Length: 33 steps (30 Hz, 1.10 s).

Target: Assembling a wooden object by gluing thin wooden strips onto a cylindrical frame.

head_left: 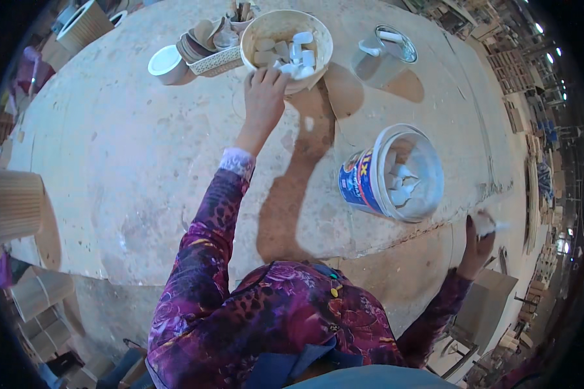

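Left hand (265, 98) curling over round cream bucket (328, 48) of white blocks (303, 53), finger grip unclear; right hand (478, 246) gripping blurred white piece (485, 224); blue-labelled white bucket (360, 183) holding white lumps (402, 189).

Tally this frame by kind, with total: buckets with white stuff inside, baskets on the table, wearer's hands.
Buckets: 2 (cream bucket, blue-labelled bucket)
Basket: 1
Hands: 2 (left hand, right hand)
Total: 5

A bucket (360, 181) stands between the hands (265, 97) (479, 241); leftward, the table (136, 162) seems open.
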Tool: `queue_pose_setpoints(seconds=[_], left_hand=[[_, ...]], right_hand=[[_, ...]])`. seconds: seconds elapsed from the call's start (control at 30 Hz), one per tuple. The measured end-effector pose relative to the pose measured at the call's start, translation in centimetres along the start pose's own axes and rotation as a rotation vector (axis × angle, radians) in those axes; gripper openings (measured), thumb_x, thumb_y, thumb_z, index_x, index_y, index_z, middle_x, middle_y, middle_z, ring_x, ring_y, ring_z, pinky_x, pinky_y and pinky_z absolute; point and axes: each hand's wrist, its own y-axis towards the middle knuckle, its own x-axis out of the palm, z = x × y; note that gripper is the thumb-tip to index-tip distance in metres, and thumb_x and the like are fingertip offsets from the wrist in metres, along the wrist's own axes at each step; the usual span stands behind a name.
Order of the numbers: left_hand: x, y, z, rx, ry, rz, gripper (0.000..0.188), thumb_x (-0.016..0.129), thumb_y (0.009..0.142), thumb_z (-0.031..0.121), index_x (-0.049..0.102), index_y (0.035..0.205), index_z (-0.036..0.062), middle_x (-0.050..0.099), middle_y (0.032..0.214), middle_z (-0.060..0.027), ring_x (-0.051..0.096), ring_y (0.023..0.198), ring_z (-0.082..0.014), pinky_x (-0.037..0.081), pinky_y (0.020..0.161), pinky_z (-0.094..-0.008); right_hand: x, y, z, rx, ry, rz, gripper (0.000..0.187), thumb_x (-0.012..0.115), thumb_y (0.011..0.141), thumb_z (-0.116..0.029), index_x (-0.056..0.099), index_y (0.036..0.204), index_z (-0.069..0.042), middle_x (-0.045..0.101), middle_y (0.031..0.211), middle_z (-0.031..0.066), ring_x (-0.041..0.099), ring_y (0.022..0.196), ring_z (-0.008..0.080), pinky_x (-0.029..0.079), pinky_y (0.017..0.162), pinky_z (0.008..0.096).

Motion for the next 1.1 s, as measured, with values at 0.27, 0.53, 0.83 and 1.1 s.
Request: queue_pose_setpoints(seconds=[0.27, 0.53, 0.83, 1.1], left_hand=[[-1.3, -2.7, -0.4, 0.062, -0.115, 0.095, 0.019, 0.056, 0.078, 0.012, 0.063, 0.094, 0.0205, 0.059, 0.093, 0.0037, 0.055, 0.096, -0.0153, 0.035, 0.091, -0.0444], [-1.0, -0.9, 1.6, 0.089, -0.229, -0.001, 0.029, 0.058, 0.077, 0.008, 0.063, 0.105, 0.0168, 0.058, 0.102, -0.0010, 0.053, 0.105, -0.0192, 0.036, 0.094, -0.0439], [0.8, 0.4, 0.1, 0.109, -0.326, -0.018, 0.052, 0.062, 0.077, 0.007, 0.052, 0.128, 0.0116, 0.051, 0.127, -0.0090, 0.041, 0.129, -0.0288, 0.032, 0.106, -0.0487], [0.6, 1.2, -0.3, 0.104, -0.329, -0.010, 0.063, 0.069, 0.074, 0.008, 0.047, 0.133, 0.0108, 0.049, 0.132, -0.0082, 0.037, 0.132, -0.0307, 0.033, 0.107, -0.0496]], right_hand=[[19.0, 8.9, -9.0, -0.807, -0.284, -0.476, 0.031, 0.072, 0.076, 0.001, 0.062, 0.104, -0.003, 0.059, 0.109, 0.0125, 0.052, 0.110, 0.0259, 0.042, 0.093, 0.0339], [34.8, 13.2, -5.1, -0.670, -0.682, -0.633, 0.057, 0.078, 0.072, -0.026, 0.057, 0.124, -0.021, 0.043, 0.133, 0.0242, 0.041, 0.126, 0.0416, 0.038, 0.103, 0.0434], [26.0, 11.2, -7.7, -0.604, -0.654, -0.854, 0.051, 0.072, 0.077, -0.018, 0.057, 0.124, -0.009, 0.052, 0.127, 0.0204, 0.051, 0.118, 0.0353, 0.043, 0.099, 0.0387], [11.7, 10.0, -6.4, -0.141, -0.643, -0.514, 0.038, 0.066, 0.085, -0.015, 0.059, 0.121, -0.003, 0.063, 0.113, 0.0159, 0.065, 0.095, 0.0242, 0.051, 0.083, 0.0326]])
